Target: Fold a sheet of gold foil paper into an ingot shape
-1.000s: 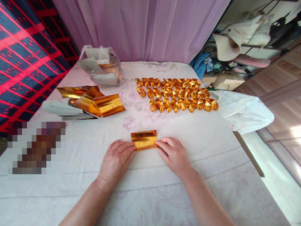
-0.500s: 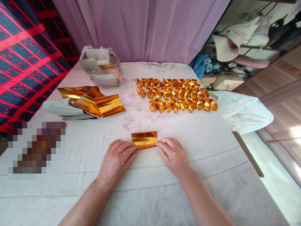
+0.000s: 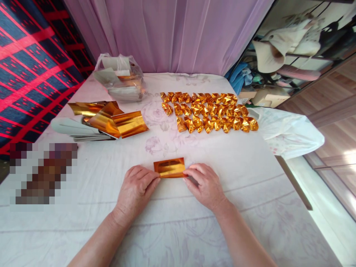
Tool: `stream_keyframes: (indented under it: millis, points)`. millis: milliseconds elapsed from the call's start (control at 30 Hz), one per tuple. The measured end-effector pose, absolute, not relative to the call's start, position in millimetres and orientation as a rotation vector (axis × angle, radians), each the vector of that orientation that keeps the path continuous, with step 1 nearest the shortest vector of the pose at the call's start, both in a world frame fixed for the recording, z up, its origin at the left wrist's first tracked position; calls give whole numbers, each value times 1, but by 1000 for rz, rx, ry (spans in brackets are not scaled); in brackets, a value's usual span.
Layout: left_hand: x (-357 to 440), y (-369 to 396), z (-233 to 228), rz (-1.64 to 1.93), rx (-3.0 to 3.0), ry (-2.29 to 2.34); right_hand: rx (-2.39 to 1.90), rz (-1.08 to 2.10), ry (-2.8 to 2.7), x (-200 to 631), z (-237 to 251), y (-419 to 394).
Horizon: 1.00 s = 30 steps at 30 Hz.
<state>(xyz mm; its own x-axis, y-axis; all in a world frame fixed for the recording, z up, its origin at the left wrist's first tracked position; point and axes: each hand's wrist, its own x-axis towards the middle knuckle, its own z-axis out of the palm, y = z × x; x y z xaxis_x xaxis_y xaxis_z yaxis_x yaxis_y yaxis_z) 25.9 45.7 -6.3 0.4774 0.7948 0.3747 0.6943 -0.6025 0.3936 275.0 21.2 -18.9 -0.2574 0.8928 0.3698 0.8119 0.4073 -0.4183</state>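
Note:
A small rectangle of shiny gold foil paper (image 3: 169,167) lies before me, close to the tabletop. My left hand (image 3: 138,184) pinches its lower left corner, thumb and forefinger together. At the lower right corner, my right hand (image 3: 205,184) grips the paper's edge between thumb and fingers. Beyond my hands, several folded gold foil pieces (image 3: 208,110) stand in three rows. To the left, loose gold foil sheets (image 3: 130,124) are spread over a stack of paper with pale backs (image 3: 75,128).
A clear plastic bag (image 3: 122,83) of paper stands at the back left. A white plastic bag (image 3: 294,131) hangs by the right edge. The table has a pale floral cloth (image 3: 178,237). Behind are a purple curtain (image 3: 167,33) and, at right, shelves with hats (image 3: 268,55).
The foil paper has shifted slightly left and toward me and tilts a little differently. Both hands keep hold at its lower corners, with the left fingers drawn slightly back.

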Motion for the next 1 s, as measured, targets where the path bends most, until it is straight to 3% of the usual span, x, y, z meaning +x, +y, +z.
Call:
stream_keyframes:
  millis: [767, 1000]
  points:
    - [26, 45, -11, 802, 2602, 1342, -1714, 123, -1960, 255, -19, 23]
    - [39, 29, 1, 986, 2720, 1165, -1745, 109, -1974, 254, -19, 24]
